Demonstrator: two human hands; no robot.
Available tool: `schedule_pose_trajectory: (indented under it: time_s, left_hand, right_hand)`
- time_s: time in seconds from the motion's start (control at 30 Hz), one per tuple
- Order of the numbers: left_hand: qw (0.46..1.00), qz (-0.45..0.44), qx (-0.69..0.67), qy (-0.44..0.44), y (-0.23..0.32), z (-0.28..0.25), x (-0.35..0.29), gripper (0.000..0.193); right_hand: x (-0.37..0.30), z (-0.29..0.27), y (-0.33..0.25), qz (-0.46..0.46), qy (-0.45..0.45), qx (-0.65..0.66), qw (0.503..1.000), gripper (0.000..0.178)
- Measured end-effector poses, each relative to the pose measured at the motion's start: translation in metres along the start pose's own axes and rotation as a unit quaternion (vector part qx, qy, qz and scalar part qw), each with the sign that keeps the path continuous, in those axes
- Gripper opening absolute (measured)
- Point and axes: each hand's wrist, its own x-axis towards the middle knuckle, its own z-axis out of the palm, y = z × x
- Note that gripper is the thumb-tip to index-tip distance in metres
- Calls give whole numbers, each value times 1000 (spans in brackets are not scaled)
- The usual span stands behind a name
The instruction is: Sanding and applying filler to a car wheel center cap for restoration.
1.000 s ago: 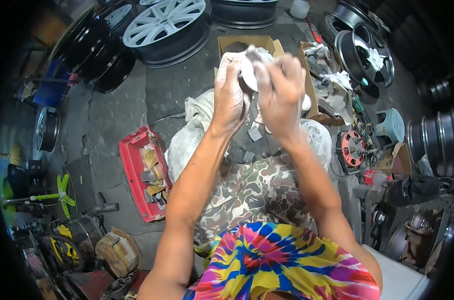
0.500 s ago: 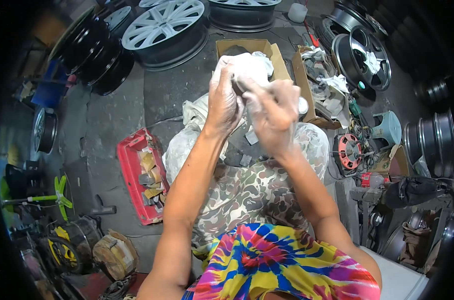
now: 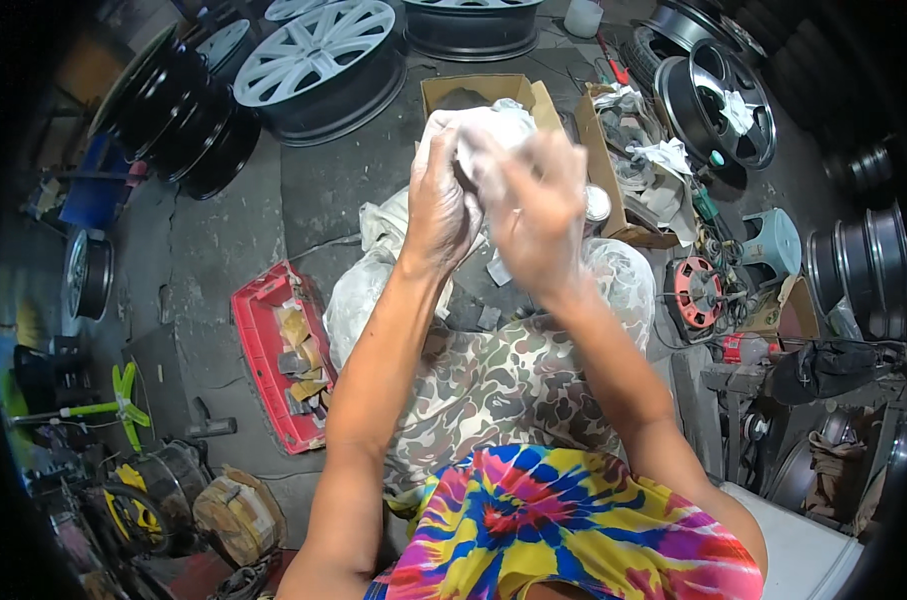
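My left hand, coated in white dust, is raised in front of me above my knees. Its fingers curl round something that I cannot make out, largely covered by the hands. Close against its right side is my right hand, also dusty and smeared by motion; whether it holds anything does not show. Just beyond the hands stands an open cardboard box with pale cloth and a dark item inside. Between my knees, small grey pieces lie on the floor below, near a crumpled whitish cloth.
A red tray with tan and grey blocks sits left of my legs. Wheel rims stand at the far side, black ones at far left. On the right are another cardboard box, a red cable reel and a light-blue stool.
My right hand has shifted slightly up and left, its fingers lifting. The left hand keeps its curled grip, and the whole view has shifted slightly.
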Motion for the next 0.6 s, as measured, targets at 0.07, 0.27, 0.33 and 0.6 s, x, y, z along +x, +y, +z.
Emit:
schedule_pose_trajectory:
  time_s: [0.07,0.27,0.33,0.6]
  left_hand:
    - [998,-4,56,8,7,1,-3,17]
    - [999,21,-6,-38,-2,3,2,17]
    - [999,-15,29,-2,3,-1,-1,17]
    - [999,26,-9,-45,7,-11,2,26]
  right_hand:
    - [-13,-6,-1,-17,-23,9,1000,28]
    - [3,-4,9,37,52,-13,998,28]
    - [-10,-5,-8,8,25,-1,1000,28]
    - [3,-2,20,-15,11,9,1000,28]
